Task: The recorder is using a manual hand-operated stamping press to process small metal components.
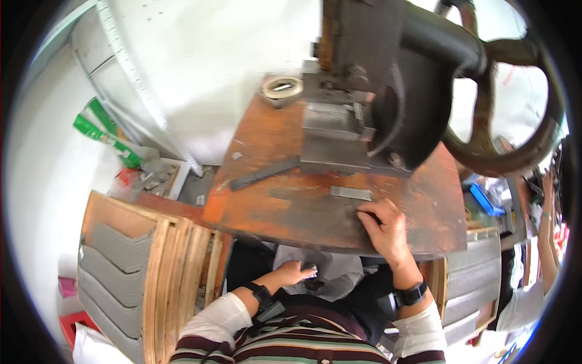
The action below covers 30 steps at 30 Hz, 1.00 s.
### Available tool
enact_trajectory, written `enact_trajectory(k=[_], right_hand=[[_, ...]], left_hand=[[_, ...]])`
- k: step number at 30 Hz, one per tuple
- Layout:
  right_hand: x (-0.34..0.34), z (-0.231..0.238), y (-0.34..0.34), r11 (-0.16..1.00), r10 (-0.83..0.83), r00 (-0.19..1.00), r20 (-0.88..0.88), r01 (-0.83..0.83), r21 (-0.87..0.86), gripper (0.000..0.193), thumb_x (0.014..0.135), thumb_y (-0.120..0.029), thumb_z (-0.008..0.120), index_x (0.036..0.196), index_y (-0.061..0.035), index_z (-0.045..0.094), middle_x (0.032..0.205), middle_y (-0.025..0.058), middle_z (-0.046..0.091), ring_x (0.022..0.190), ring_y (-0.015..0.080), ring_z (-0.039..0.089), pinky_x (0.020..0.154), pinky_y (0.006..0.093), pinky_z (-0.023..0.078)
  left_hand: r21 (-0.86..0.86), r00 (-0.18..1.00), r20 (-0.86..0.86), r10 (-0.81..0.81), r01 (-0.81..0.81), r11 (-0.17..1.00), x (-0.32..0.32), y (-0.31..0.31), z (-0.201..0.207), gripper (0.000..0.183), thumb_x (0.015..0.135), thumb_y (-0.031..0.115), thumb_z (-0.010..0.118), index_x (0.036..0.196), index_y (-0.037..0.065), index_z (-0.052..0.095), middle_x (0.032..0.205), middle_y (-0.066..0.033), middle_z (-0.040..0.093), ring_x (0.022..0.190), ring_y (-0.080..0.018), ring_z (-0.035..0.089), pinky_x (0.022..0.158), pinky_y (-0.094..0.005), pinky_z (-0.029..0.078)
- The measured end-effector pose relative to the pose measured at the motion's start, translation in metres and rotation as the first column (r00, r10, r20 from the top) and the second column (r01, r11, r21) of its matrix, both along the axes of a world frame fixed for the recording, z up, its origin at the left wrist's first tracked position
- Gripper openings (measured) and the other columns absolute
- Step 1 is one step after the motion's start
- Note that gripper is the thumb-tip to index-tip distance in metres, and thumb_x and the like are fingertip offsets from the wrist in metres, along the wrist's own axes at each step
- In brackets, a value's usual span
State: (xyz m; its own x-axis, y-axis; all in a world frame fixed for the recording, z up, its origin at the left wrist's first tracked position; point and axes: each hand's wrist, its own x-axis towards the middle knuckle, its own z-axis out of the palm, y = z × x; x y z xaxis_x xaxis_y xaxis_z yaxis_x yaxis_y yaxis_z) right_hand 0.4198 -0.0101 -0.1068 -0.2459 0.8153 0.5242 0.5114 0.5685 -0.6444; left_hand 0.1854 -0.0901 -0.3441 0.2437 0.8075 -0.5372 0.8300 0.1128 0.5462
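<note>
My left hand [291,273] is below the table's front edge, above my lap. Its fingers are closed on a small shiny metal piece [311,271], whose exact kind is blurred. My right hand [389,232] rests on the worn wooden table [273,212], fingers curled in; whatever they might hold is hidden. Just beyond its fingertips lies a flat grey metal strip [350,193]. Behind the strip stands a dark hand press [388,79] with a block-like metal die [333,136] at its base.
A dark flat bar [264,173] lies left of the press, and a roll of tape [282,88] sits behind it. Wooden frames with grey ribbed sheets [115,273] stand at left. The press's large wheel handle [515,155] juts out right. A blue bin [485,200] is beyond.
</note>
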Motion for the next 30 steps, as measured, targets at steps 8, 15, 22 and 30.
enact_trajectory(k=[8,15,22,30], right_hand=[[0.021,-0.006,-0.015,0.999,-0.047,0.997,0.068,0.048,-0.016,0.01,0.073,0.004,0.066,0.082,0.0006,0.064,0.081,0.0141,0.062,0.08,0.029,0.059,0.074,0.0361,0.046],[0.012,0.003,-0.011,0.998,0.025,0.984,0.179,-0.033,0.046,0.009,0.082,-0.002,0.062,0.091,0.0012,0.064,0.091,0.0177,0.062,0.087,0.0324,0.06,0.082,0.0394,0.047],[0.016,0.006,-0.008,0.99,-0.013,0.961,0.277,-0.025,0.135,0.011,0.088,-0.006,0.063,0.095,-0.0006,0.068,0.098,0.0204,0.067,0.092,0.0355,0.064,0.085,0.0409,0.05],[0.02,-0.009,-0.003,0.981,-0.069,0.944,0.324,0.005,0.194,0.014,0.089,-0.008,0.062,0.098,0.0,0.068,0.099,0.0203,0.067,0.09,0.0362,0.064,0.083,0.0413,0.051]], left_hand=[[0.386,0.818,0.534,-0.214,-0.01,0.922,-0.058,-0.094,0.282,0.049,0.093,0.025,0.061,0.131,-0.002,0.048,0.123,-0.0176,0.057,0.11,-0.0305,0.057,0.093,-0.0361,0.046],[0.701,0.636,-0.126,0.761,-0.486,0.522,-0.289,-0.152,0.365,0.034,0.084,0.027,0.067,0.109,0.003,0.066,0.099,-0.0177,0.068,0.087,-0.0276,0.067,0.078,-0.0349,0.053],[0.393,0.611,-0.058,0.79,-0.713,0.581,-0.462,-0.136,0.326,0.036,0.079,0.029,0.075,0.1,0.001,0.066,0.089,-0.0058,0.067,0.082,-0.0176,0.061,0.071,-0.0306,0.05],[0.167,0.609,0.034,0.792,-0.785,0.597,-0.496,-0.129,0.306,0.035,0.073,0.022,0.083,0.099,0.004,0.066,0.082,-0.0004,0.063,0.07,-0.0124,0.056,0.06,-0.0275,0.047]])
